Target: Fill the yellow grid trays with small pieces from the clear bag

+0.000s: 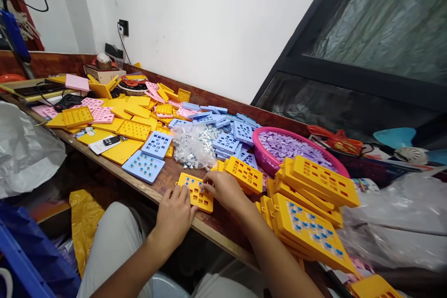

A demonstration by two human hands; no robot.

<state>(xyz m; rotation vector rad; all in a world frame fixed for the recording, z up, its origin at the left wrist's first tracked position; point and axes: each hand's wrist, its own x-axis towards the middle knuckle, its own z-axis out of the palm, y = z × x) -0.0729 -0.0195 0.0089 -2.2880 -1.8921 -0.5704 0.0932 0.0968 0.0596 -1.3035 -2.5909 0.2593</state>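
A yellow plastic panel (203, 203) with square holes lies at the table's front edge. Small blue-and-white switches fill its far row of holes, while nearer holes show bare. My left hand (175, 208) grips the panel's left side, fingers bent over its top and thumb along its near edge. Above the panel's right part, my right hand (225, 189) has its fingertips pinched together at a hole; whatever they hold is hidden. Beyond both hands sits a clear plastic bag (192, 144) with loose switches spilling out.
Blue panels (156, 144) lie left and behind the bag. A pink basket (260, 149) holds purple pieces. Stacked yellow panels (314, 228) stand at right, some with switches. Yellow and pink panels (134, 129) cover the table's left. Plastic sheeting (394, 219) hangs at far right.
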